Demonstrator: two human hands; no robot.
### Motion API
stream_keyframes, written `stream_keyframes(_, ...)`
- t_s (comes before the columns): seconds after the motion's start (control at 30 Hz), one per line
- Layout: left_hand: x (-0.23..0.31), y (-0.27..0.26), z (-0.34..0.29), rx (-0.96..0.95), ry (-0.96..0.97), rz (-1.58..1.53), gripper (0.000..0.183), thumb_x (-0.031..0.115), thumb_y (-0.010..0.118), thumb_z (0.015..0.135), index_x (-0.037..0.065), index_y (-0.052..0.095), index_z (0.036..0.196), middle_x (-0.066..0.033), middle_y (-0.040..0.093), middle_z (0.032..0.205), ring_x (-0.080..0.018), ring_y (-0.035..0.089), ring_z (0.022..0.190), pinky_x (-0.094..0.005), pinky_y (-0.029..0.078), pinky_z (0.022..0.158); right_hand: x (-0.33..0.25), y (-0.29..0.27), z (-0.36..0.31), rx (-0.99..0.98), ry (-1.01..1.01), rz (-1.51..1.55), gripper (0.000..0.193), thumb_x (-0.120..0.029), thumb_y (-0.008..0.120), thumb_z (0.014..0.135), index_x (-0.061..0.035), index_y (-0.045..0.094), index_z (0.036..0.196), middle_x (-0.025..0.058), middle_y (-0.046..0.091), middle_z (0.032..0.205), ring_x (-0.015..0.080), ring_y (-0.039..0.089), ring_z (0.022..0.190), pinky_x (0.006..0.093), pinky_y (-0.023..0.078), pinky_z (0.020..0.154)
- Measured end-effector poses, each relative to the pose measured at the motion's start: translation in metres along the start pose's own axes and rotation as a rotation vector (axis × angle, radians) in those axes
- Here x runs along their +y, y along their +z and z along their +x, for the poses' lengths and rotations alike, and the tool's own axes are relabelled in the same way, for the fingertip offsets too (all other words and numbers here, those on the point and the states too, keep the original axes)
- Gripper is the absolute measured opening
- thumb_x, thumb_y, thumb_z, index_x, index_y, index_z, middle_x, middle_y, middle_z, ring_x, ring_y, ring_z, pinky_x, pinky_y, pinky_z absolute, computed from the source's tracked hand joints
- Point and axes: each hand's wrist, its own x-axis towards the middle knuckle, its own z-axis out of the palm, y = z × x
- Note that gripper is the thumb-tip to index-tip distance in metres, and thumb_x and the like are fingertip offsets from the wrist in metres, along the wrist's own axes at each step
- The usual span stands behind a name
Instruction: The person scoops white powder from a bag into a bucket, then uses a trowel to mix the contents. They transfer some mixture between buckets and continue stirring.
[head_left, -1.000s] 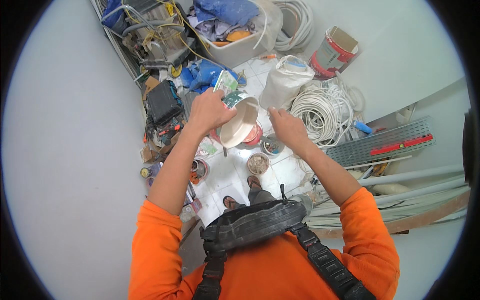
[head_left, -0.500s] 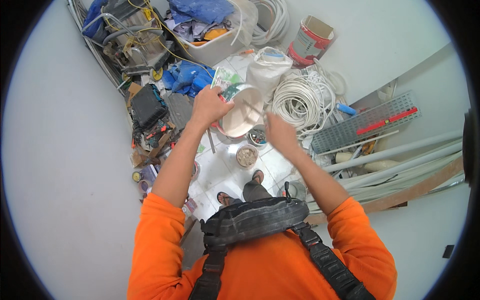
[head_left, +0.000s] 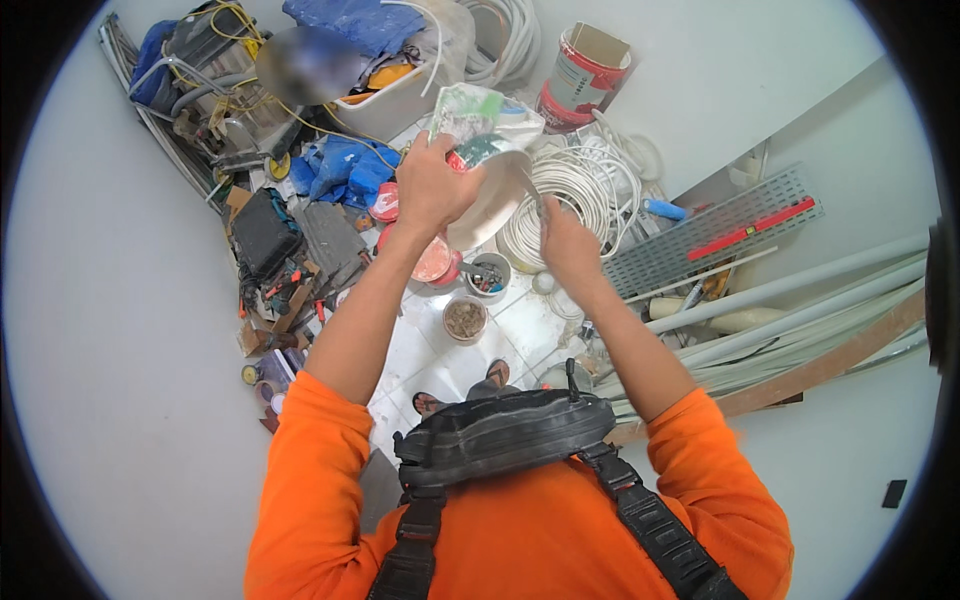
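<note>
Left hand (head_left: 437, 185): grip closed on the rim/side of the white-lined tub (head_left: 478, 220), which is up off the floor (head_left: 525, 325), tilted, mouth turned toward the right hand

Right hand (head_left: 570, 245): grip closed around a slim scraper-like tool (head_left: 530, 187), blade pointing up and left at the tub mouth; can't tell from this view whether the edge touches the wall

Printed white-and-green piece (head_left: 470, 108) sits just beyond the left hand; can't tell if it belongs to the tub

Below: reddish bucket (head_left: 433, 262), grey pail (head_left: 487, 275) with small bits in it, small round container (head_left: 465, 318) with beige lumpy stuff, all on the floor; white cable coil (head_left: 560, 200) lies just beyond the right hand in this view

Doing it well, my read: left side should be the fixture, so firm hold, fingers clear of the blade's path, mouth angled so the inside can be seen
Lay the blade fairly flat to the curved wall, short even strokes, wrist loose; a steep edge would probably dig in or skip
Main risks: tub rolling in a one-handed hold under side load, and anything loose dropping onto the cable, so work over a container rather than the coil
</note>
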Motion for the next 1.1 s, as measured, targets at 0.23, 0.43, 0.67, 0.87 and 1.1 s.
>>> stream_keyframes(0.23,-0.003,0.076,-0.013,0.091,-0.018,-0.177,0.046,0.029,0.079,0.066,0.001,0.075,0.102,-0.0228,0.066,0.101,-0.0419,0.066,0.095,-0.0477,0.053,0.084,0.064,0.095,-0.037,-0.22,0.236,0.555,0.058,-0.022,0.056,0.1,-0.0038,0.037,0.152,0.0151,0.062,0.075,0.0301,0.061,0.055,0.0425,0.048,0.048)
stream_keyframes(0.43,-0.017,0.105,-0.031,-0.029,-0.126,-0.051,0.048,0.03,0.079,0.067,0.001,0.075,0.106,-0.021,0.065,0.107,-0.0404,0.066,0.098,-0.0474,0.053,0.086,0.038,0.08,-0.05,-0.66,0.465,1.025,0.063,-0.02,0.056,0.101,-0.0078,0.031,0.157,0.0025,0.051,0.069,0.0149,0.048,0.045,0.0315,0.038,0.038)
stream_keyframes(0.67,-0.027,0.106,-0.049,-0.2,-0.165,0.135,0.048,0.033,0.078,0.071,0.001,0.075,0.106,-0.0219,0.066,0.11,-0.039,0.066,0.104,-0.0472,0.052,0.091,0.071,0.006,0.0,-0.059,-0.173,-0.145,0.037,-0.011,0.06,0.093,-0.0151,0.059,0.13,0.0134,0.065,0.089,0.036,0.069,0.078,0.0492,0.055,0.067)
stream_keyframes(0.87,-0.012,0.095,-0.016,-0.501,-0.181,0.298,0.049,0.031,0.074,0.078,-0.001,0.073,0.115,-0.0257,0.064,0.12,-0.0421,0.067,0.107,-0.0499,0.054,0.093,0.068,-0.037,-0.003,-0.035,-0.251,-0.268,0.042,-0.007,0.059,0.088,-0.0158,0.061,0.129,0.0137,0.065,0.097,0.033,0.07,0.082,0.0476,0.056,0.065)
stream_keyframes(1.1,0.003,0.08,-0.004,-0.395,-0.048,0.222,0.045,0.03,0.075,0.073,0.001,0.076,0.106,-0.0268,0.065,0.116,-0.0427,0.066,0.105,-0.0487,0.053,0.093,0.075,-0.03,0.006,-0.093,-0.111,-0.279,0.034,-0.014,0.055,0.098,-0.0152,0.058,0.132,0.0181,0.065,0.091,0.0384,0.07,0.078,0.0499,0.056,0.066)
